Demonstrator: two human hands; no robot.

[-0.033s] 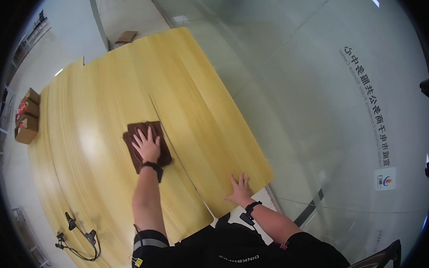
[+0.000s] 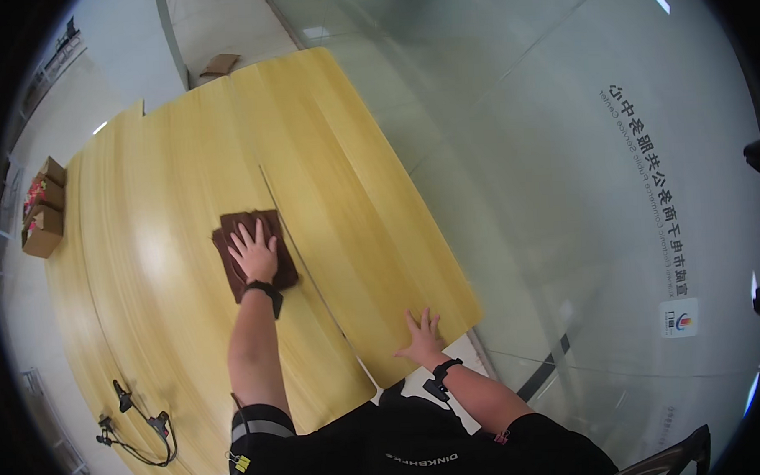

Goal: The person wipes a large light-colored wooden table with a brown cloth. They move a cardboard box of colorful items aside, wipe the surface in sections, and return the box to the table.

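Note:
A dark brown cloth (image 2: 231, 227) lies flat near the middle of a long yellow wooden table (image 2: 168, 153). My left hand (image 2: 255, 252) presses down on the cloth with its fingers spread, palm flat, gripping nothing. My right hand (image 2: 421, 332) rests flat on the table's near right corner, fingers apart, with nothing under it. Both wrists wear a black band. My dark-clothed torso is at the lower edge.
Open cardboard boxes (image 2: 42, 207) with red contents stand at the table's far left end. Black cables with clips (image 2: 135, 422) lie at the near left. A flat brown piece (image 2: 221, 65) lies on the floor beyond the table. A pale glossy floor (image 2: 562, 189) stretches to the right.

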